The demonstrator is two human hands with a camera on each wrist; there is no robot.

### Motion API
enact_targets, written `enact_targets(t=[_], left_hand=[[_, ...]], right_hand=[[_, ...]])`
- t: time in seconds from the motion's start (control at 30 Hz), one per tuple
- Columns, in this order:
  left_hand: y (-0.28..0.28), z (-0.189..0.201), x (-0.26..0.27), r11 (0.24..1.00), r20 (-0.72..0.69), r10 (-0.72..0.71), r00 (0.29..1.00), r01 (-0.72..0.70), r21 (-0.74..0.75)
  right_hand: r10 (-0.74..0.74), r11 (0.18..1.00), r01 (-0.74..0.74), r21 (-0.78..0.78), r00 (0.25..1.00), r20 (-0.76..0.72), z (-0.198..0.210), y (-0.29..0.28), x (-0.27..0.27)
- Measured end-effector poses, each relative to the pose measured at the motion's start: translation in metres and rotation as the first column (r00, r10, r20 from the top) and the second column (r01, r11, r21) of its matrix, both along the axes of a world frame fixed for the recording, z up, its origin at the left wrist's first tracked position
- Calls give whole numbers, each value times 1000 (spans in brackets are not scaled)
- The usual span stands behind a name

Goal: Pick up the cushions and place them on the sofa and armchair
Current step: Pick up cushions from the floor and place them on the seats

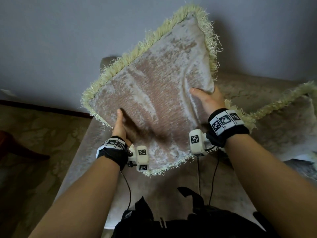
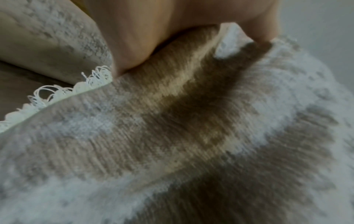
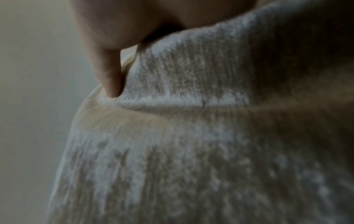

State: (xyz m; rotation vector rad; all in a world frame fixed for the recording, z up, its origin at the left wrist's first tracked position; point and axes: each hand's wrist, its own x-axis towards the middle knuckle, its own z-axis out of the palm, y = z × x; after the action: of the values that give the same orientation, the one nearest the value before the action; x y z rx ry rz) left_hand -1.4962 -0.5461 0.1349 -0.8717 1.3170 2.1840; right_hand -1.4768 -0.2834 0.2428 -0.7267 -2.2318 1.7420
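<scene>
A beige and white cushion (image 1: pixel 154 93) with a pale green fringe is held up in the air, tilted, over the beige sofa (image 1: pixel 171 186). My left hand (image 1: pixel 120 124) grips its lower left edge, thumb on the front face. On the right edge my right hand (image 1: pixel 205 98) grips it with the thumb pressed into the fabric. The cushion (image 2: pixel 191 136) fills the left wrist view, my thumb laid on it. In the right wrist view my thumb tip dents the cushion (image 3: pixel 191 151). A second fringed cushion (image 1: pixel 288 127) lies on the sofa at the right.
A grey wall (image 1: pixel 68 40) rises behind the sofa. Patterned carpet (image 1: pixel 34 134) covers the floor on the left, with a dark wooden furniture leg (image 1: pixel 20 148) on it. A black bag or harness (image 1: pixel 171 224) hangs at my chest below.
</scene>
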Motion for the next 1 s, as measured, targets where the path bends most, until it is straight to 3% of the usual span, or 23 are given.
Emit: enact_targets(t=[0.33,0.47,0.6,0.77,0.9,1.0], left_hand=[[11,-80,-40,994,198,105,975,-102,-27],[13,-134,-51,988,338,52,940,-1,-152],[16,-144,-52,950,406,6,914,121,-286],[8,-206,-61,977,464,106,879,-7,-211],[21,-176,-62,970,424,80,902,27,-241],[24,-194,-68,978,464,75,883,27,-209]], right_hand=[[-22,996,11,84,992,124,-57,-4,-46],[-34,996,20,92,989,147,-77,-1,-60],[-13,996,-3,94,984,175,-94,1,-70],[6,996,-23,85,979,201,-118,0,-80],[-4,999,-5,45,982,190,-134,0,-84],[-9,999,0,49,982,187,-141,0,-88]])
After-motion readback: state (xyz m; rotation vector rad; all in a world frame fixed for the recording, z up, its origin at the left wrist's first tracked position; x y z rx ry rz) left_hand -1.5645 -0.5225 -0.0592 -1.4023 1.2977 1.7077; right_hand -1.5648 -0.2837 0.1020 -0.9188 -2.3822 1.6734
